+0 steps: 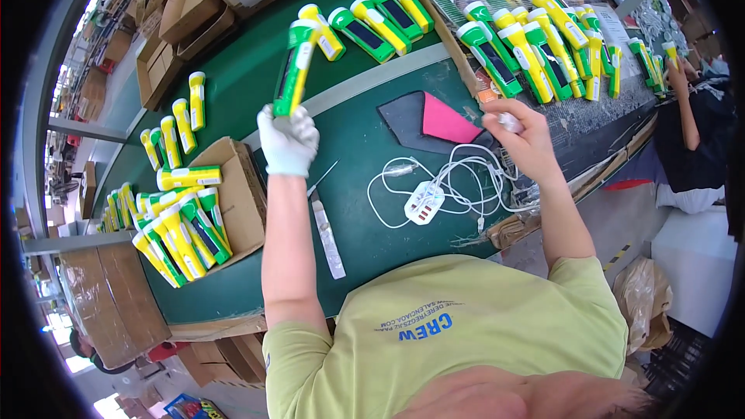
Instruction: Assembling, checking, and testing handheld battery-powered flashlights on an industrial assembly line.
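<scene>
My left hand [285, 141], in a white glove, is closed around the lower end of a green and yellow flashlight [293, 70]. It holds the flashlight upright above the table, with a dark panel along its side and its wide head uppermost. My right hand [524, 140] is bare, with its fingers curled around something small and whitish that I cannot make out. Beneath it lies a dark grey and pink cloth [450, 118]. Between my arms, a white power strip [424, 202] sits among looped white cables. A flat metal-coloured blade-like tool [327, 239] lies beside my left forearm.
Several flashlights [380, 19] lie at the far side of the green table [349, 151]. At left, a cardboard box [242, 186] holds more flashlights, and others stand behind it. Further flashlights [535, 46] crowd the bench at right, where another person [691, 124] works.
</scene>
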Tool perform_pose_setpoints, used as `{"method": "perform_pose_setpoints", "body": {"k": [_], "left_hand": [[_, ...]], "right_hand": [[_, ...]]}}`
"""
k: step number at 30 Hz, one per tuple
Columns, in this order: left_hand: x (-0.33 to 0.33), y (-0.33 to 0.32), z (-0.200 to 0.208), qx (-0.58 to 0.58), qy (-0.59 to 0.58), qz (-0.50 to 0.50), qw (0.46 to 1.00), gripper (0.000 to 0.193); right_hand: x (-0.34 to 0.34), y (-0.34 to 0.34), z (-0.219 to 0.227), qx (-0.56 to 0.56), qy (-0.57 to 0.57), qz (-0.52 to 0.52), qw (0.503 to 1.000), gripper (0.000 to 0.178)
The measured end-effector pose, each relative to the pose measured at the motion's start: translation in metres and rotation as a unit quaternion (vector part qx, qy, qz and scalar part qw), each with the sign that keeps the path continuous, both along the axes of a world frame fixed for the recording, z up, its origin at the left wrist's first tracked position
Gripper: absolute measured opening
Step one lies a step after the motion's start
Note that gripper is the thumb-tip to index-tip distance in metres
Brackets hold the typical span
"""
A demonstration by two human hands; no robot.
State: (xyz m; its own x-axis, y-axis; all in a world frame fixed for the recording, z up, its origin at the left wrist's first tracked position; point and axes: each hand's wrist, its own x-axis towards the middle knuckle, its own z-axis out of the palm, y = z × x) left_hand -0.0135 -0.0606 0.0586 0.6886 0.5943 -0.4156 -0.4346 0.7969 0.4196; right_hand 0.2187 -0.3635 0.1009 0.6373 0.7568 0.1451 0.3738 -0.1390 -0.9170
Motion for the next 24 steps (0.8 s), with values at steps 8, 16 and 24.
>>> {"method": "perform_pose_setpoints", "body": {"k": [8,16,24], "left_hand": [[-0.064,-0.107,0.011,-0.023,-0.118,-0.278,0.953,0.073],[-0.035,-0.141,0.022,0.552,0.245,-0.153,0.783,0.044],[0.000,-0.105,0.004,0.279,0.183,-0.037,0.942,0.038]], "right_hand": [[-0.051,0.057,-0.003,0.133,0.300,0.123,0.937,0.046],[-0.085,0.064,0.021,0.122,-0.035,0.117,0.985,0.038],[-0.073,0.045,0.006,0.115,-0.034,0.076,0.990,0.026]]}}
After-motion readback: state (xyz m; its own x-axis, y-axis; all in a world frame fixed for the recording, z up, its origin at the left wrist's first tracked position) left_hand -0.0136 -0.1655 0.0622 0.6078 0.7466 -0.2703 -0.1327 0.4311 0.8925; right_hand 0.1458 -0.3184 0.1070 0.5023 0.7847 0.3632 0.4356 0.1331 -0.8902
